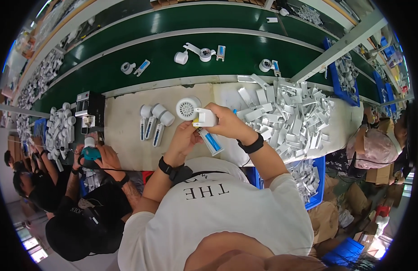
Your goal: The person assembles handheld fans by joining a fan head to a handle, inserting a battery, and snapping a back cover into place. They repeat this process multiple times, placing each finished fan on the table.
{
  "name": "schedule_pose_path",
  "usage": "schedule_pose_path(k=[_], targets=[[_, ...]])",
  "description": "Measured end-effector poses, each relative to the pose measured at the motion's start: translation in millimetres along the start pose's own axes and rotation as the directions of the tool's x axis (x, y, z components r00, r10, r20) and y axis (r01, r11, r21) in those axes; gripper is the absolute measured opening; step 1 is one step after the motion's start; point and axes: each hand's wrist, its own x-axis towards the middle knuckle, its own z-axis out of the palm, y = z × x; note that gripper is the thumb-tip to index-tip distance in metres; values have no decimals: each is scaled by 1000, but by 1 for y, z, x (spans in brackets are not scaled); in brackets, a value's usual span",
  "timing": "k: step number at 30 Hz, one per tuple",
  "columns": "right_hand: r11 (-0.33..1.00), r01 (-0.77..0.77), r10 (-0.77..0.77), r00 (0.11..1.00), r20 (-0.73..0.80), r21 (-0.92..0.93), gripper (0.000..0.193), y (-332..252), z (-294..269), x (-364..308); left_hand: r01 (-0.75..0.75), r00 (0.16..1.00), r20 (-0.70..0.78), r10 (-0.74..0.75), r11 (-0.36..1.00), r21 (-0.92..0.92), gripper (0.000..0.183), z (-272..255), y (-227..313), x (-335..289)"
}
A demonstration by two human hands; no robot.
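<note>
Round-headed unit point(188, 108) is over the bench point(121, 135), my right hand point(227, 123) gripping it, left hand point(186, 139) pinching below; seemingly unfinished. Three units point(163, 114) left look done; many loose white pieces point(288, 118) remain right.

1. The single view comes from the left one of two wide fisheye cameras worn side by side on the person's head.
2. It faces steeply down and forward: the wearer's white, short-sleeved cloth shirt point(218, 207) fills the lower middle, neckline at the bottom edge.
3. The bare left hand point(184, 137) and bare right hand point(229, 123) lie close below the lens, near the centre.
4. Beyond them come the pale, flat tabletop point(123, 122), then the long, smooth green belt point(155, 49) across the top, farther off.
5. Sideways it reaches a black-clothed co-worker point(82, 221) at left and a pink-topped one point(371, 147) at right.
6. Straight white rails point(209, 30) bow into arcs; the corners go black.
</note>
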Motion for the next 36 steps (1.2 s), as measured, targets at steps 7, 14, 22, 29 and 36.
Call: schedule_pose_path(k=[7, 14, 22, 29, 36], targets=[[976, -216, 206, 936, -284, -3, 46, 14, -16, 3, -93, 991, -110, 78, 986, -137, 26, 2, 0, 2], [782, -61, -66, 982, -179, -620, 63, -9, 10, -22, -340, 918, -267, 294, 929, -148, 25, 9, -6, 7], [705, 19, -144, 983, -117, -709, 61, -15, 15, -17, -348, 927, -207, 313, 924, -161, 27, 17, -8, 1], [805, 1, -90, 989, -121, -594, 60, -21, 10, -17, -402, 908, -216, 359, 891, -210, 28, 16, -9, 0], [856, 208, -227, 974, 16, -474, 50, -33, 2, -20, -434, 895, -164, 416, 896, -97, 30, 4, -12, 0]])
